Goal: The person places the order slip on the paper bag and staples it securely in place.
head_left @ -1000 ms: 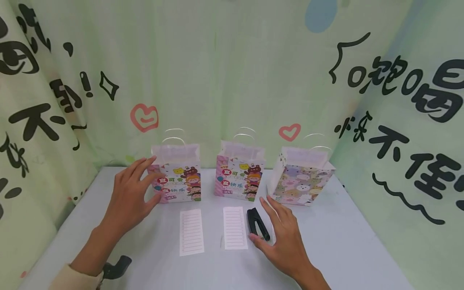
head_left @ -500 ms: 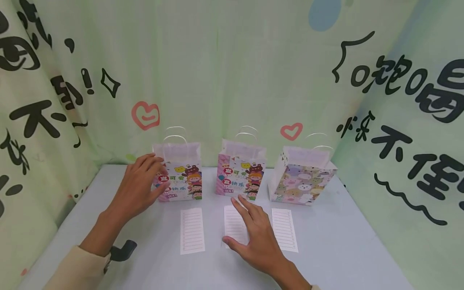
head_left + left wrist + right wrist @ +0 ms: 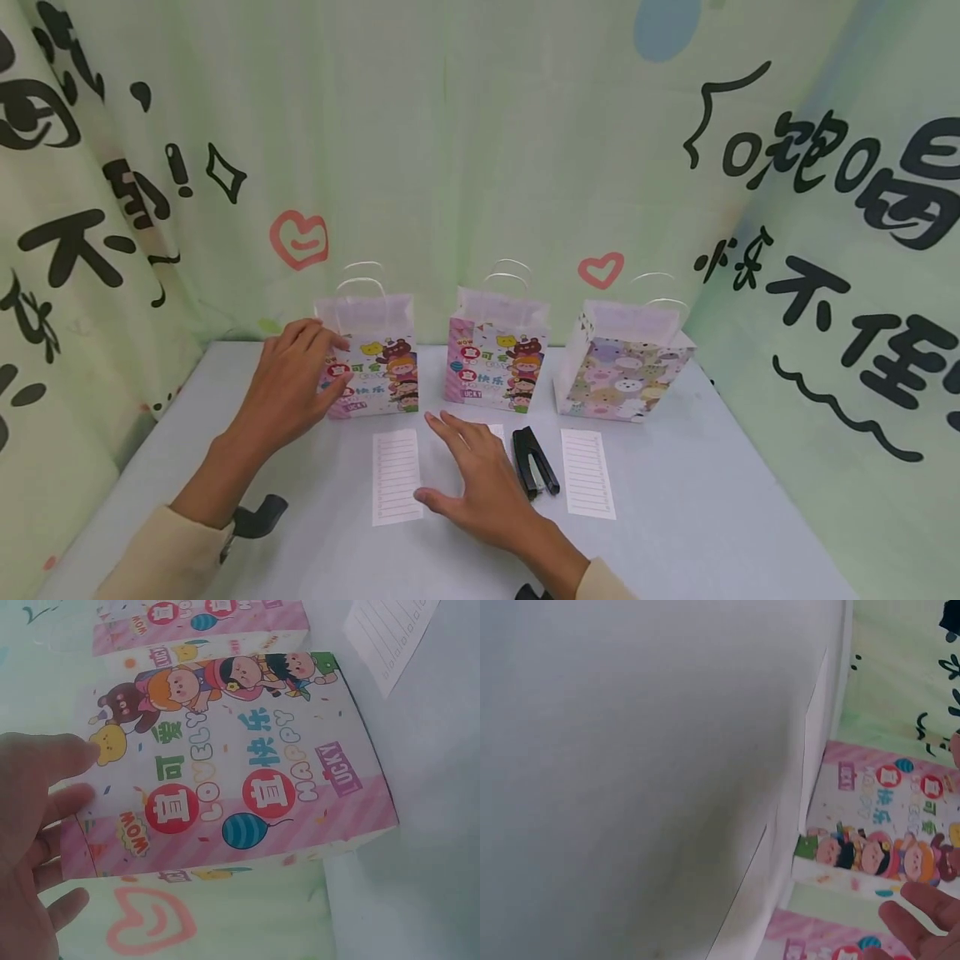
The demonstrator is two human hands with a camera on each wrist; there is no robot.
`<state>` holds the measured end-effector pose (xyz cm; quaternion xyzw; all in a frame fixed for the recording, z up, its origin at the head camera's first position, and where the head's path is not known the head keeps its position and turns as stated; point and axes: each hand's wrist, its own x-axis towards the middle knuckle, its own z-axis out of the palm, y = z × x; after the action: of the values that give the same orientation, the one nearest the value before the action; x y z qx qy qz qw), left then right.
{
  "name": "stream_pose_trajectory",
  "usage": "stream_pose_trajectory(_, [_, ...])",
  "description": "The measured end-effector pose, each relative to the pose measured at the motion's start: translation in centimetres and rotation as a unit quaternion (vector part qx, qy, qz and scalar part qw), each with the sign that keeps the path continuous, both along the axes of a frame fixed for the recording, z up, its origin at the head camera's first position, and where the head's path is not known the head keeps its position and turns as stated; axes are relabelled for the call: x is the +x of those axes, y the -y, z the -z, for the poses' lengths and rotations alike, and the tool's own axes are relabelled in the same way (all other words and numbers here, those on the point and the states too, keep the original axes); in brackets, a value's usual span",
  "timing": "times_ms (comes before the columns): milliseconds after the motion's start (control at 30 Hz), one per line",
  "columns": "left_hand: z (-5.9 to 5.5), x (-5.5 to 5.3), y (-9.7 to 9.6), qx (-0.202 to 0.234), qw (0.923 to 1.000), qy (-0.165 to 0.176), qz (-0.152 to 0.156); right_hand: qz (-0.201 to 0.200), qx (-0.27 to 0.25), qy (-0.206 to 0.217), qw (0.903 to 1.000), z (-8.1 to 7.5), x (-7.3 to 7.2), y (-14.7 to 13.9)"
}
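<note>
Three paper gift bags stand in a row: a cartoon-printed left bag (image 3: 378, 396), a matching middle bag (image 3: 495, 367) and an animal-patterned right bag (image 3: 626, 379). My left hand (image 3: 288, 383) is at the left bag's left side, fingers loosely bent; in the left wrist view its thumb (image 3: 60, 759) overlaps the printed front. My right hand (image 3: 487, 487) is spread over the table, holding nothing. It mostly hides the middle lined card (image 3: 497, 431). Near its thumb lies the left lined card (image 3: 395, 483). A black stapler (image 3: 524, 458) lies just right of that hand.
Another lined card (image 3: 588, 475) lies in front of the right bag. The white table (image 3: 697, 500) backs onto a pale green curtain (image 3: 450, 167) with black lettering. White looped handles (image 3: 362, 282) rise from the bags.
My right hand has moved left from beside the stapler, past the middle card, uncovering the stapler and right card. My left hand has shifted slightly right, its fingers closer together. The bags stay put.
</note>
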<state>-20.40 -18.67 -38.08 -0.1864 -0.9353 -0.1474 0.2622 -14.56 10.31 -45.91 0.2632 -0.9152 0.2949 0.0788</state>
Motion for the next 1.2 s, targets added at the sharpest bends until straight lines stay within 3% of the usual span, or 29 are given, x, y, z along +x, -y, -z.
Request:
stream_pose_trajectory(467, [0.3, -0.5, -0.3, 0.021, 0.9995, 0.017, 0.019, -0.023, 0.072, 0.073, 0.9945, 1.4, -2.3, 3.0])
stream_pose_trajectory(900, [0.6, -0.8, -0.3, 0.054, 0.9978, 0.016, 0.035, -0.024, 0.163, 0.105, 0.9808, 1.8, -2.7, 4.0])
stream_pose_trajectory(1200, [0.6, -0.7, -0.2, 0.059, 0.9976, 0.019, 0.031, -0.026, 0.141, 0.106, 0.9839, 2.1, -2.6, 4.5])
